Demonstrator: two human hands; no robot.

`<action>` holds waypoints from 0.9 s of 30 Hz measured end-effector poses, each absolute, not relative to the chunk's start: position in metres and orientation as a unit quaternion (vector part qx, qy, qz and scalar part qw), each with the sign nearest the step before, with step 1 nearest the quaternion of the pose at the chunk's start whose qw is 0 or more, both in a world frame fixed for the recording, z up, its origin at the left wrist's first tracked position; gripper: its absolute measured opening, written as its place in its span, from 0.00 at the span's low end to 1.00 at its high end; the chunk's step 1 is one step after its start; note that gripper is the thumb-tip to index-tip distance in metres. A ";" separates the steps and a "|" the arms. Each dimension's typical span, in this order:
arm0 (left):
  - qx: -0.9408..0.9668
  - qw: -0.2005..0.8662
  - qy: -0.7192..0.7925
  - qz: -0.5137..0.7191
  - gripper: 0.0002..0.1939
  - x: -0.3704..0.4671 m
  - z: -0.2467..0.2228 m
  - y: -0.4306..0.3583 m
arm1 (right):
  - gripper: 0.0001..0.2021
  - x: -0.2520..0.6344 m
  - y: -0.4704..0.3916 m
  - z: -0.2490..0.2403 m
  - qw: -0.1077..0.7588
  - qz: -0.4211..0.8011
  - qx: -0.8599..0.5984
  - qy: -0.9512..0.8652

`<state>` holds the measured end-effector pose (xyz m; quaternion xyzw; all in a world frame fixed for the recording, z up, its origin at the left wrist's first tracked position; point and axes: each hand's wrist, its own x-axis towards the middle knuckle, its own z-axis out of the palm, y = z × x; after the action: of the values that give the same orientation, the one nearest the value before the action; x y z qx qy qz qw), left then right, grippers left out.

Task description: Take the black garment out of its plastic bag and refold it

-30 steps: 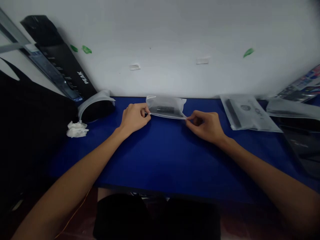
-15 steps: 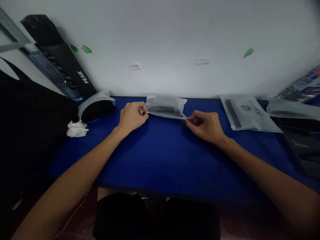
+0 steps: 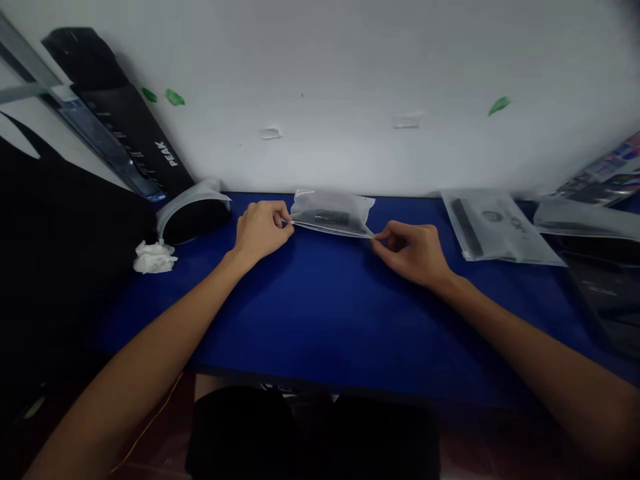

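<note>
a: and here we are at the bench (image 3: 325, 313), with a frosted pouch (image 3: 353, 208) right between the two hands! what's the grip?

b: a pinch on each side! the left hand (image 3: 261, 230) has thumb and finger closed on the left end of the near edge, and the right hand (image 3: 413, 252) pinches the right end. neither one is spread.

a: how does it look to handle?

b: light, i'd say, and soft, the sort of thin plastic that sags and creases. there's a dark patch showing through the middle, but i can't tell what it is. a bit slippery too, most likely, yet hardly fragile.

a: so where's the best hold?

b: right on those two near corners, for my money! that should keep the edge straight, where a grab at the middle might just crumple it.

a: and the lie of it?

b: the near edge runs from fingertips to fingertips, the body reaches away past them, and the far side is up near the wall (image 3: 340, 53). out to the right, well apart from the right hand, there's a flat bag (image 3: 500, 230); over on the left, a crumpled tissue (image 3: 154, 258)!
</note>
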<state>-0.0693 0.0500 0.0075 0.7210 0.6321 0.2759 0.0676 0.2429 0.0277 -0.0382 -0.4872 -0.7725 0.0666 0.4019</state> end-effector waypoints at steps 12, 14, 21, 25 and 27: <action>0.716 0.056 0.635 0.283 0.03 -0.075 0.007 0.055 | 0.12 0.243 0.027 -0.037 0.397 0.070 -0.493 -0.771; 0.715 0.056 0.637 0.282 0.03 -0.076 0.008 0.055 | 0.11 0.243 0.028 -0.038 0.398 0.071 -0.492 -0.771; 0.716 0.052 0.638 0.279 0.03 -0.080 0.008 0.057 | 0.11 0.243 0.028 -0.038 0.402 0.066 -0.490 -0.770; 0.716 0.052 0.638 0.279 0.02 -0.081 0.009 0.058 | 0.12 0.242 0.028 -0.038 0.403 0.065 -0.490 -0.770; 0.714 0.053 0.640 0.279 0.02 -0.082 0.010 0.058 | 0.12 0.243 0.028 -0.038 0.403 0.066 -0.491 -0.769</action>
<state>-0.0816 0.0578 0.0095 0.7141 0.6401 0.2785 0.0525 0.2426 0.0283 -0.0381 -0.4912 -0.7694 0.0662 0.4029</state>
